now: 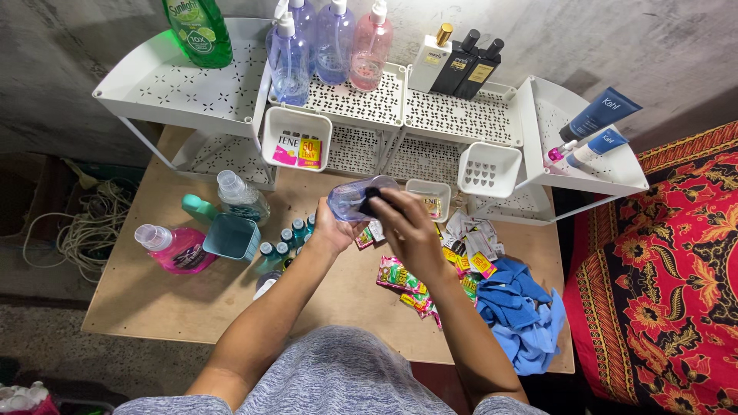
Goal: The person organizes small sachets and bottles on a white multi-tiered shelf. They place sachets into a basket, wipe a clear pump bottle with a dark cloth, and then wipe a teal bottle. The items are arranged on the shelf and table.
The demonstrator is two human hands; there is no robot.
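Two hands share one clear bluish bottle [355, 198] above the table's [138, 307] middle: your left hand [332, 229] cups its body, right hand [406, 223] fingers pinch its dark cap; light, slippery plastic, likely.

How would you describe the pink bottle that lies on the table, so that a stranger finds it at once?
Start at the wooden table below the white rack. Near the table's left edge lies the pink bottle, beside a teal cup. Unlike the small teal-capped bottles nearby, it lies on its side, with clear pink liquid and a pale cap.
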